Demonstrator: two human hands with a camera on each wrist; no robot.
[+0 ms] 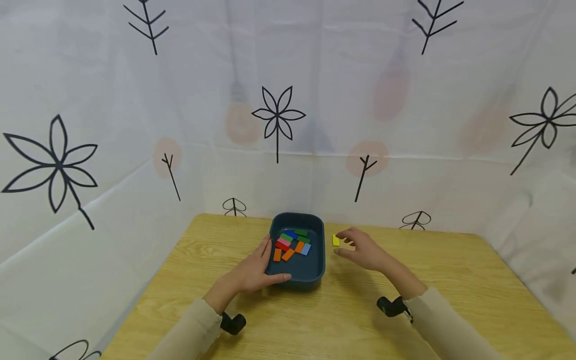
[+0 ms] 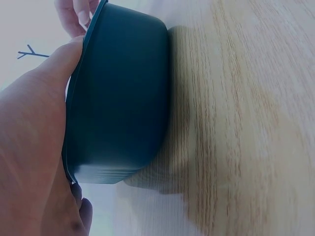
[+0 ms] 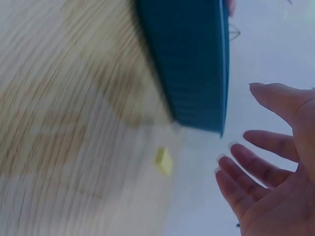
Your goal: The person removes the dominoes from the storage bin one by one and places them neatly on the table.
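A dark blue-green plastic bin (image 1: 299, 282) stands on the table with several small coloured blocks (image 1: 286, 239) lying flat inside. My left hand (image 1: 252, 270) holds its near left corner, thumb along the near rim and fingers along the left side. In the left wrist view the thumb (image 2: 66, 59) lies at the rim of the bin (image 2: 118, 93). Right of the bin, a yellow block (image 1: 335, 241) lies on the table. My right hand (image 1: 362, 250) hovers beside that block with fingers apart. The right wrist view shows the hand (image 3: 275, 182) holding nothing, a gap between it and the yellow block (image 3: 164, 161).
The wooden table (image 1: 432, 280) runs back to a white cloth (image 1: 315, 180) printed with plants, which also closes off both sides. Each wrist wears a black device, the left one (image 1: 233, 324) and the right one (image 1: 390, 306).
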